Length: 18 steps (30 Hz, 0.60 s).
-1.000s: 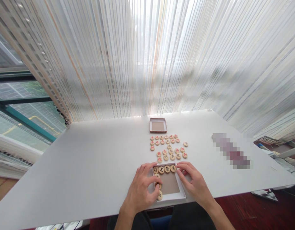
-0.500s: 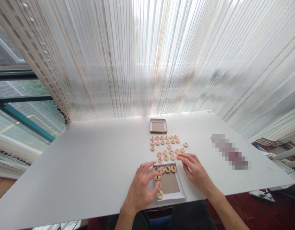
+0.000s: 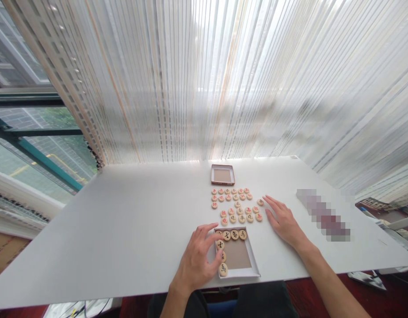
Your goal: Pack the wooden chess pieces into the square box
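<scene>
Your left hand arches over the left wall of the box, fingers parted, partly hiding the corner piece. Your right hand has its fingers spread beside the lone piece on the counter; whether they touch, I can't tell. Pixelation masks an object farther right.

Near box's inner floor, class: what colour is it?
The inner floor is greyish brown, seen best in the head view.
</scene>
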### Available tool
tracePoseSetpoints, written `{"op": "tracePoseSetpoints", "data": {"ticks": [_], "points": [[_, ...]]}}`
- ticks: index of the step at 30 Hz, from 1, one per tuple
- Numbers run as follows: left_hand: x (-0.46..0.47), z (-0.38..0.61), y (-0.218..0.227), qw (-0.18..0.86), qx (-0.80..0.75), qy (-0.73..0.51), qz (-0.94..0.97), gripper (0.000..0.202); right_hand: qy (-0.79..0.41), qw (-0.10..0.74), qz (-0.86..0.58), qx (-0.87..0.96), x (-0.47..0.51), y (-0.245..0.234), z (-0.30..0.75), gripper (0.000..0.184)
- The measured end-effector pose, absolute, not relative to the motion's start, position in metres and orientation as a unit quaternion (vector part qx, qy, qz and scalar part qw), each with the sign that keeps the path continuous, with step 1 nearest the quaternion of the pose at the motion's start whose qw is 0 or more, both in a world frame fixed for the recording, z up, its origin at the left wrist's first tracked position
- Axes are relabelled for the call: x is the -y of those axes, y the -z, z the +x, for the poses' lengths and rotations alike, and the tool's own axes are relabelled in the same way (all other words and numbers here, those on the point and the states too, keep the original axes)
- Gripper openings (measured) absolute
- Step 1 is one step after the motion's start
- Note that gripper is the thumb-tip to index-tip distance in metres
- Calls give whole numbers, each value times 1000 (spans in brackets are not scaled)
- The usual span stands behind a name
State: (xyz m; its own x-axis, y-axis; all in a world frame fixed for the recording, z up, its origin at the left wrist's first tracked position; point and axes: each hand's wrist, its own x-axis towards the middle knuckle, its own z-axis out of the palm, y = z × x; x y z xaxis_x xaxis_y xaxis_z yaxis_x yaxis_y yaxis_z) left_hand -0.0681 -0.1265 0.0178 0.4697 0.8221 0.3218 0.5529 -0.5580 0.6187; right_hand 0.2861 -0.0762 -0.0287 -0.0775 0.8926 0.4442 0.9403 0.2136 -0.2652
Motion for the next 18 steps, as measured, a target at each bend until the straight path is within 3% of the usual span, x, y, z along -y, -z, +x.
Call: {"op": "tracePoseSetpoints", "data": {"ticks": [9, 18], "points": [[126, -67, -16, 223, -421, -294, 829, 32, 36, 351, -533, 769, 86, 14, 267, 41], [123, -65, -13, 201, -421, -314, 827, 30, -4, 281, -438, 854, 96, 11, 234, 47]]}}
